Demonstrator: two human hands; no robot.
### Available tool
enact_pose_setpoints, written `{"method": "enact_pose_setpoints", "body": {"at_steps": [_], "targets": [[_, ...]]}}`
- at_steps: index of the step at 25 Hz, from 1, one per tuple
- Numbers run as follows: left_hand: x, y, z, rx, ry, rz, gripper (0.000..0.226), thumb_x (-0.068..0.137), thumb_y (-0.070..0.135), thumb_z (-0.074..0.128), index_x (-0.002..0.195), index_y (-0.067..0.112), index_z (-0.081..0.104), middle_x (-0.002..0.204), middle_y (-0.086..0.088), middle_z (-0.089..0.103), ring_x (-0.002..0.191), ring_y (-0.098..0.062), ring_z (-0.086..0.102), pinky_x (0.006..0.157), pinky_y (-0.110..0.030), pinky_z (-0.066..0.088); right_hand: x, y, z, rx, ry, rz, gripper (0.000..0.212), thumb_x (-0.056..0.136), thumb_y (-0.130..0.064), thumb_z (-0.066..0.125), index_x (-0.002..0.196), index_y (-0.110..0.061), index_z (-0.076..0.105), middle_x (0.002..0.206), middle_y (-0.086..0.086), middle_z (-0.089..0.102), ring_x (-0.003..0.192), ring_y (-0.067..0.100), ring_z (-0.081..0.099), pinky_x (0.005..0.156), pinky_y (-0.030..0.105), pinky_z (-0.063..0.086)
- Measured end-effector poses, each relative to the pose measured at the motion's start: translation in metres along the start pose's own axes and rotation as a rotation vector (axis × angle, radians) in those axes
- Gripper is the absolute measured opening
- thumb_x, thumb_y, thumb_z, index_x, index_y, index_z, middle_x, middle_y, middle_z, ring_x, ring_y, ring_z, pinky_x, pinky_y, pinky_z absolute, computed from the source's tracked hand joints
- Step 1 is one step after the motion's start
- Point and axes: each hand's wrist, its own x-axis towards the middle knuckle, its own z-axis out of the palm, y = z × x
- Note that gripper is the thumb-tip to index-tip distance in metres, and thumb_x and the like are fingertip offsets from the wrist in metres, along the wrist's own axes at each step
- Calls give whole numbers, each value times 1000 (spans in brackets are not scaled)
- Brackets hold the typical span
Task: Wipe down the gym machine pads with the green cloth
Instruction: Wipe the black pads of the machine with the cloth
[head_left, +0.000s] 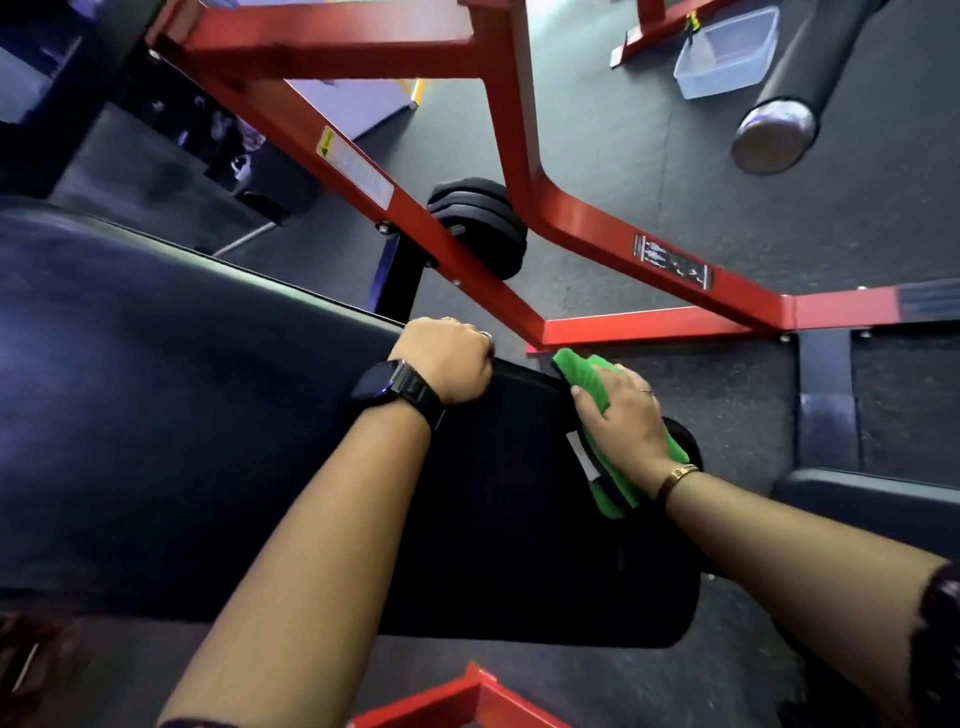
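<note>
Wiping seems partway: left hand (447, 361) curls round the far edge of the black pad (493, 493), right hand (623, 415) clasps the green cloth (587, 384) over that pad's right end, and the bigger pad (130, 389) to its left looks yet to be done.

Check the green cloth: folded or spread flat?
Folded. The green cloth shows stacked layers along its lower edge, under the right hand at the end of the pad.

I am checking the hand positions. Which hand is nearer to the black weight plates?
Left. The left hand grips the pad edge just below the black weight plates; the right hand holds the green cloth farther right.
</note>
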Motion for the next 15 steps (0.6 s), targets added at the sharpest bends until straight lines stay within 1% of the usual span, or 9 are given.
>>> {"method": "enact_pose_setpoints", "body": {"at_steps": [2,4,7,8,10,12,14,15], "targets": [[6,27,10,4,11,17,34,89,30,38,108,21,64,110,-2,66,102,-27,60,77,-32,42,-4,28,1,-15,2,69,62,84,-53,37,130,-13,52,137,10,51,133,31,35,107,43,30],[11,52,19,-4,29,43,34,88,29,38,109,19,63,110,-3,66,102,-27,60,79,-33,41,-9,48,3,-8,3,150,59,87,-50,37,131,-13,49,140,10,48,135,33,31,110,42,26],[18,81,30,-20,45,85,32,89,27,37,109,18,61,112,-3,65,104,-26,58,82,-34,39,-18,70,10,35,21,274,74,80,-60,28,133,-12,45,142,10,45,138,33,25,113,41,18],[20,87,32,-26,46,95,32,90,26,37,109,17,60,113,-3,64,105,-26,58,82,-34,39,-21,77,13,51,35,319,76,79,-61,27,134,-11,44,142,11,44,138,34,25,114,40,17],[24,93,35,-35,53,98,32,89,25,37,109,17,60,113,-3,64,105,-26,57,82,-34,38,-29,88,13,115,72,460,75,80,-60,31,133,-9,44,139,14,45,134,37,30,112,42,22],[25,94,38,-34,78,96,33,89,25,36,109,17,61,112,-3,65,104,-26,58,81,-34,38,-50,98,9,205,83,666,72,83,-58,33,131,-4,45,135,21,47,127,40,40,107,44,31],[24,95,44,-16,102,100,34,89,24,35,111,17,61,111,-2,65,103,-25,59,81,-34,38,-86,97,13,245,55,863,62,93,-47,36,133,1,41,136,26,45,126,42,41,105,43,31],[24,94,47,-7,115,104,35,90,24,35,112,18,61,111,-1,65,103,-25,59,80,-33,39,-104,89,18,245,62,890,62,94,-44,36,136,1,38,140,26,41,130,41,36,108,42,27]]}}
